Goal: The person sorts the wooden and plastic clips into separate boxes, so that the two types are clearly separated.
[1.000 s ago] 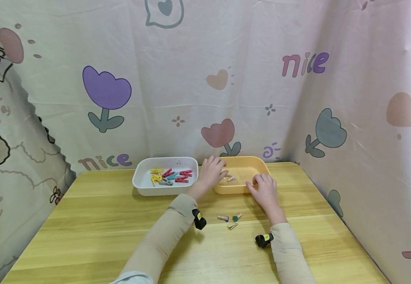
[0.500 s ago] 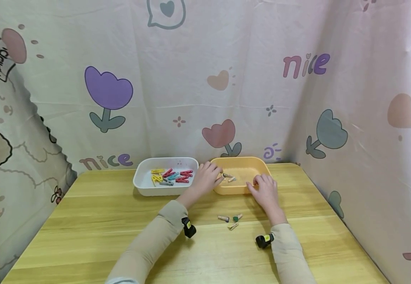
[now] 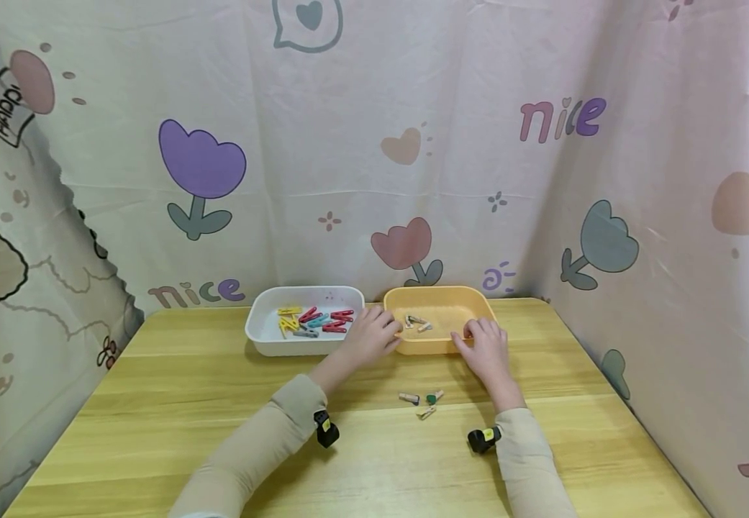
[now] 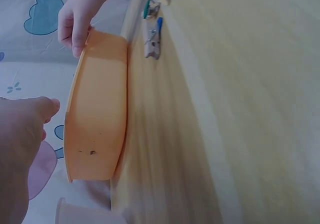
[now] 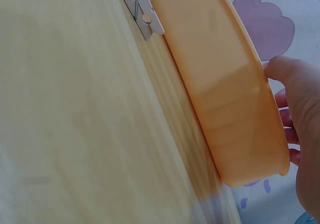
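My right hand (image 3: 486, 345) grips the front rim of the yellow-orange plastic tray (image 3: 435, 347) near its right end, thumb outside and fingers over the edge. A few small wooden clothespins (image 3: 424, 326) lie inside that tray at the left. My left hand (image 3: 368, 337) hovers between this tray's left front corner and a white tray (image 3: 296, 348), with no object visible in its fingers. Several yellow, red, teal and grey clothespins (image 3: 309, 315) lie in the white tray. On the table in front are three wooden clothespins (image 3: 409, 398), with blue, green and yellow bits.
Both trays stand side by side at the back of the wooden table (image 3: 154, 432). A printed cloth (image 3: 322, 144) hangs right behind them and along both sides. Black wrist cameras (image 3: 326, 429) stick out from both sleeves.
My left hand has drawn back leftward from above the yellow-orange tray, uncovering the wooden clothespins inside. My right hand stays at the rim. The view has shifted slightly.
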`<state>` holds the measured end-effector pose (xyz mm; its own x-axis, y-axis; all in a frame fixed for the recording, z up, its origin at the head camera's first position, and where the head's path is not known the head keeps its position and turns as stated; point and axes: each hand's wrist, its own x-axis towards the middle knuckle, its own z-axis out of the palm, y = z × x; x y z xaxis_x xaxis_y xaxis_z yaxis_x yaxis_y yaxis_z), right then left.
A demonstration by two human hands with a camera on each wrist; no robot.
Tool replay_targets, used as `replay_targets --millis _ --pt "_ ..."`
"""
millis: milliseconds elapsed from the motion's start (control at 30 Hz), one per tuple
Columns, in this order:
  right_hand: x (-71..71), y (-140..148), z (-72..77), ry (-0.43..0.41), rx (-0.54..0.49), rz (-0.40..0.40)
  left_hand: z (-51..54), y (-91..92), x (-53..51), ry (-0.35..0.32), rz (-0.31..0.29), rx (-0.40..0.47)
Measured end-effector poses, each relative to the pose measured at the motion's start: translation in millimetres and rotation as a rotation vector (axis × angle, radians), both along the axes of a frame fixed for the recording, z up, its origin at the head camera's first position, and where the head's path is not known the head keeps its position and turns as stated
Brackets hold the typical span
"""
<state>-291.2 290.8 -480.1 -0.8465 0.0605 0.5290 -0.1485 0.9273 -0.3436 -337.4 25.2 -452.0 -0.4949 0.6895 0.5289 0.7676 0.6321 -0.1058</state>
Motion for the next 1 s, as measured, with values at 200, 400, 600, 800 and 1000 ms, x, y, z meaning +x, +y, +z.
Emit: replay_targets --millis 200,400,600,800,1000 --pt "0.7 0 1.0 -0.011 -0.005 0.000 -5.9 -7.9 5.4 0.070 -0.047 -0.045" --pt "0.6 0 1.7 -0.015 -0.001 -0.008 -13.2 -12.9 10.9 0.120 -0.101 -0.069" --pt "0.4 0 0.9 -0.014 0.000 -0.008 -18.7 -17.2 19.7 0.114 -0.153 -0.122" --pt "0.5 1 -0.5 0.007 0.003 -0.007 -20.9 -17.9 29.1 0.094 -0.200 -0.175" --pt "0.9 0 -0.2 0.026 -0.004 0.005 -25.5 -16.9 36.0 0.046 -0.233 -0.255"
